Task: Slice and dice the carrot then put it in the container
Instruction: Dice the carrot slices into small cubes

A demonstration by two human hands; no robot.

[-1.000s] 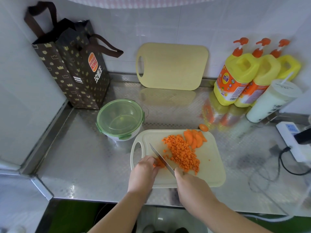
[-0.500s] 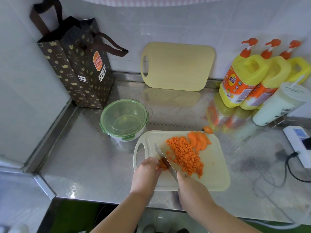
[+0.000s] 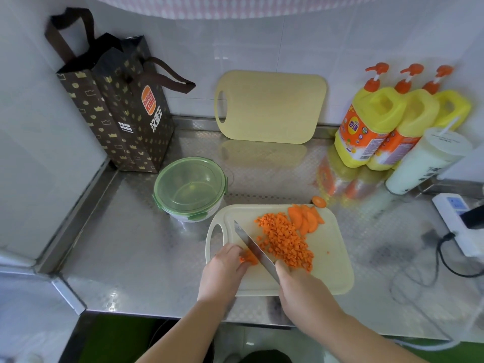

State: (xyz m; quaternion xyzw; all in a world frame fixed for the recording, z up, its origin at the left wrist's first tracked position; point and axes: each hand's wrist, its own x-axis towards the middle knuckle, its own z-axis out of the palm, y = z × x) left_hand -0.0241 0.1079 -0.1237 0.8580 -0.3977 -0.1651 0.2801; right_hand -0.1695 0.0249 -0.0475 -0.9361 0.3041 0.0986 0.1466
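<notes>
Pinning a carrot stub [image 3: 248,258] under the curled fingertips of my left hand [image 3: 222,268], I had my right hand [image 3: 297,282] clamped round the knife [image 3: 255,247], blade just beside those fingers. The stub sat at the board's [image 3: 332,273] near left. The dice [image 3: 285,241] lay heaped to its right, with uncut slices [image 3: 305,218] at the far edge. The container [image 3: 190,188] stood lidded just beside the board. So small a stub seemed stiff, light and apt to roll. I judged it best held from above, knuckles toward the blade. The dice wanted scooping, not pinching.
</notes>
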